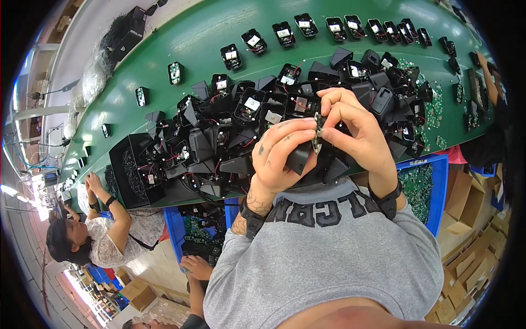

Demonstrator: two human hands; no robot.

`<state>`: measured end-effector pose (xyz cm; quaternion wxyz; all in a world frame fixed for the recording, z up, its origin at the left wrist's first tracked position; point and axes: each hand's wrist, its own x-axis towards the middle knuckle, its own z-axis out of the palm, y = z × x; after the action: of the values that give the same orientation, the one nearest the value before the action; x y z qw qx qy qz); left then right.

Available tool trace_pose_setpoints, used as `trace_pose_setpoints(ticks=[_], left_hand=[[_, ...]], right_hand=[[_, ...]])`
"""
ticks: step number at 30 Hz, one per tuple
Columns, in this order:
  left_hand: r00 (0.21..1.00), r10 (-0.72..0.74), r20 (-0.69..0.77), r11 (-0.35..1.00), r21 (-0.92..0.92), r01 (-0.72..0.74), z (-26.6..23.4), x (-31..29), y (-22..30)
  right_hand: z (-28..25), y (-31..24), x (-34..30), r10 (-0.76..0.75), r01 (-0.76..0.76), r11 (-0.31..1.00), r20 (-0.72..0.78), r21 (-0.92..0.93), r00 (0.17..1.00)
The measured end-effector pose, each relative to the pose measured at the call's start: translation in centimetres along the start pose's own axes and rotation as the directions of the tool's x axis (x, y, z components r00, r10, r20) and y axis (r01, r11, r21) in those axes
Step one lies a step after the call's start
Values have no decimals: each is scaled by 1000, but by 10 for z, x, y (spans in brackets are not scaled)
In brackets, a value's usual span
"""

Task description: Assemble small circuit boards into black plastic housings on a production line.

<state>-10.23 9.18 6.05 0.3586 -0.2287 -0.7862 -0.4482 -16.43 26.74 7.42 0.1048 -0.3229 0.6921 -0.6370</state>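
A small circuit board (317, 135), seen almost edge-on, stands between my two hands above a heap of black plastic housings. My left hand (282, 153) is closed, its fingertips at the board's left side. A dark plastic part (298, 158) shows under those fingers; whether that hand grips it too I cannot tell. From the other side my right hand (356, 127) pinches the board between thumb and fingers. Around and below lie housings (251, 105) with red wires and pale metal plates inside.
On the green table (181, 46) a row of open housings (284, 34) curves along the far side. Loose green boards (434, 104) lie to the right. A black bin (131, 170) stands left, a blue crate (438, 189) right. Co-workers' hands (94, 183) are at left.
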Motion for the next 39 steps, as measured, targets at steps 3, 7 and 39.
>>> trace_pose_setpoints(ticks=[3, 7, 39], left_hand=[[1000, -26, -7, 1000, 11, 26, 0, -3, -2], [998, -51, 42, 999, -7, 51, -2, -6, -3], [530, -627, 572, 145, -582, 800, -8, -7, 17]], right_hand=[[4, 4, -2, 124, -123, 951, 14, 285, 992], [4, 10, -4, 259, -248, 814, 54, 526, 964], [-17, 3, -3, -408, 414, 864, 84, -286, 909]])
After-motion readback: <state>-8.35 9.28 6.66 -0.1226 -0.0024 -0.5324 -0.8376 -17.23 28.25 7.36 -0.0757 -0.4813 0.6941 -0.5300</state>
